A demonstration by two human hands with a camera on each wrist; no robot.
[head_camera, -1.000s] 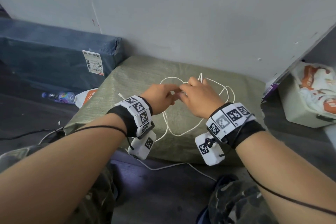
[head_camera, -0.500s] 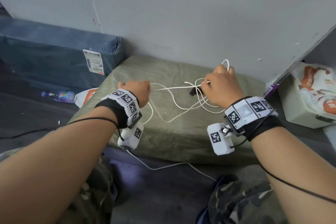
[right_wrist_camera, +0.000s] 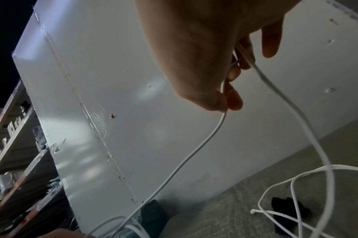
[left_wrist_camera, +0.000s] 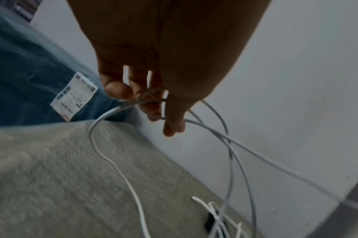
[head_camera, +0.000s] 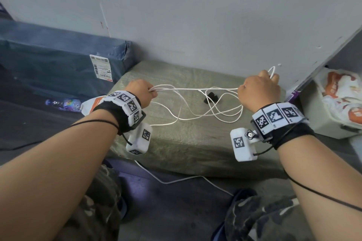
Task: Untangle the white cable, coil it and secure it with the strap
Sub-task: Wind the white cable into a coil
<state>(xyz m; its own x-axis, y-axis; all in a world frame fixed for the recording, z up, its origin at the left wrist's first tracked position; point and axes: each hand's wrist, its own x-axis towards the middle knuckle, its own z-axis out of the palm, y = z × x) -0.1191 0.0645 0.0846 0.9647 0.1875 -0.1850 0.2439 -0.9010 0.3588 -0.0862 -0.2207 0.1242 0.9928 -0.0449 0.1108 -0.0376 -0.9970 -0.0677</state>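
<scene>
A thin white cable [head_camera: 195,89] stretches in several strands between my two hands above an olive-green woven package [head_camera: 192,139]. My left hand [head_camera: 142,92] grips a bundle of strands at the package's left side; its curled fingers [left_wrist_camera: 121,90] close round the cable [left_wrist_camera: 113,161]. At the right, my right hand [head_camera: 258,90] pinches the cable [right_wrist_camera: 194,153], with a loop sticking up past its fingers [right_wrist_camera: 234,96]. Slack loops hang and cross on the package. A small black strap [head_camera: 211,97] lies on the package under the strands, also in the right wrist view [right_wrist_camera: 288,207].
A blue wrapped parcel [head_camera: 58,60] with a shipping label stands at the left against the grey wall. A plastic bottle [head_camera: 62,102] lies on the floor beside it. At the right is a bin with a printed bag [head_camera: 338,100]. Another white cord [head_camera: 186,179] runs over the floor.
My hands have moved apart from the middle, left going left and right going right and back. The cable is drawn out between them, and the black strap now lies uncovered on the package.
</scene>
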